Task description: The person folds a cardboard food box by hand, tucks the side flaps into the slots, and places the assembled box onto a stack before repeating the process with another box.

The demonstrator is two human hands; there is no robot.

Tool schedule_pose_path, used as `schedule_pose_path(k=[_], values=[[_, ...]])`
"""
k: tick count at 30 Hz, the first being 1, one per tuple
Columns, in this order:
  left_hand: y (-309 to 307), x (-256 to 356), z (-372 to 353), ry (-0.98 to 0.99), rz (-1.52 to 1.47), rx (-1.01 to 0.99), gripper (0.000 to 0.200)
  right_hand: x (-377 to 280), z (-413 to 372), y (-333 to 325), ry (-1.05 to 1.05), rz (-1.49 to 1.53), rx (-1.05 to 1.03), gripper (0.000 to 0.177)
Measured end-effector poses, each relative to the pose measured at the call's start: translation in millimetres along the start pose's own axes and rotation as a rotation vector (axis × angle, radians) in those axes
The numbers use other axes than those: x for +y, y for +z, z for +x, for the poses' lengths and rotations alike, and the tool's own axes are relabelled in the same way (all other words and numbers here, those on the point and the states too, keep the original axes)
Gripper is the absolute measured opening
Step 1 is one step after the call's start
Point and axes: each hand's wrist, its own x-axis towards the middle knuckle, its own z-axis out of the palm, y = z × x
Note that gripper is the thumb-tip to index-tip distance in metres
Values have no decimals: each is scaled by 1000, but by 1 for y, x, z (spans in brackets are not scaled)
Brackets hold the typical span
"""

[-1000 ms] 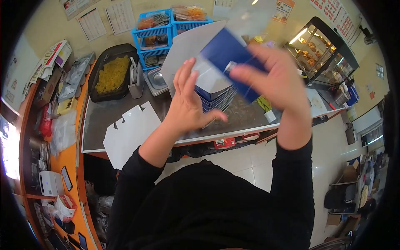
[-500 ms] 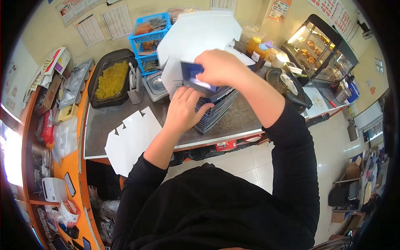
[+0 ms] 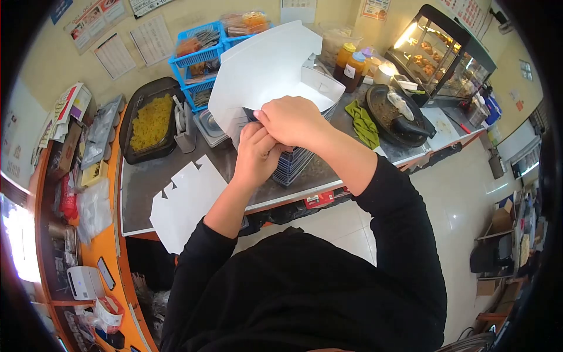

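My left hand (image 3: 255, 155) and my right hand (image 3: 291, 121) are pressed together on a white and blue cardboard box (image 3: 270, 70), on top of a stack of nested blue boxes (image 3: 299, 161) on the steel counter (image 3: 146, 173). The right hand covers the left hand's fingertips, and both grip the box's near edge. The box's white flap stands up behind my hands. A pile of flat white box blanks (image 3: 185, 196) lies to the left, overhanging the counter's front edge.
A black tray of yellow food (image 3: 149, 120) and blue baskets (image 3: 196, 64) stand at the back left. Sauce bottles (image 3: 350, 58), a green cloth (image 3: 363, 124), a black pan (image 3: 394, 111) and a lit glass warmer (image 3: 437, 50) are on the right. An orange shelf (image 3: 97, 234) runs along the left.
My right hand has brought the folded box down from in front of my face onto the stack. My left hand has moved up under it, and both hands now clamp the box.
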Motion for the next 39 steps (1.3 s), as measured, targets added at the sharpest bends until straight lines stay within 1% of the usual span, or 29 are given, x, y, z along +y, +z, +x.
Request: schedule_pose_path(k=[1,2,4,8,10,11,12,14,15,17,18,20,21,23,24,25,28,29,32,33,36,39], values=[[0,-2,-1,25,32,12,22,-3,-4,-2,9,24,-40,50],[1,-5,-1,50,65,25,23,-5,-9,0,6,31,-17,53],[0,-10,-5,55,62,-25,24,-7,-17,9,-3,44,22,60],[-1,-11,-9,24,99,-70,26,-6,-24,13,6,62,10,44],[-13,3,-5,-22,77,66,28,-13,-31,19,-278,19,607,33],[-18,9,-5,-51,68,139,29,-17,-38,22,-407,76,742,31],[-32,6,-16,-62,141,138,36,-20,-44,25,-539,115,873,31],[-46,-12,-58,-137,126,51,46,-23,-70,35,-761,377,798,32],[-57,-20,-80,-214,144,-108,51,-21,-80,55,-824,462,772,29],[-78,-28,-126,-368,166,-435,61,-20,-102,91,-686,549,571,25],[-83,-27,-153,-515,297,-610,64,-22,-111,109,-617,586,476,23],[-89,-21,-210,-811,552,-951,72,-28,-126,142,-480,714,386,18],[-93,-29,-226,-870,460,-992,76,-31,-126,151,-419,767,348,16],[-98,-70,-271,-755,405,-979,74,-39,-123,158,-439,779,320,13],[-102,-85,-283,-694,370,-975,72,-45,-123,161,-442,781,307,12],[-107,-91,-278,-735,290,-967,65,-50,-122,163,-437,792,303,13],[-120,-107,-256,-947,-36,-1048,64,-69,-119,161,-392,818,251,13],[-123,-107,-252,-853,69,-1094,63,-75,-118,163,-391,823,243,13],[-132,-111,-238,-825,44,-1167,61,-90,-118,170,-382,863,252,14],[-135,-116,-241,-809,6,-1126,49,-93,-118,170,-372,869,245,15],[-140,-126,-245,-777,-89,-1061,42,-99,-122,176,-307,921,233,15],[-141,-127,-243,-990,-57,-894,32,-104,-126,183,-179,983,203,15]])
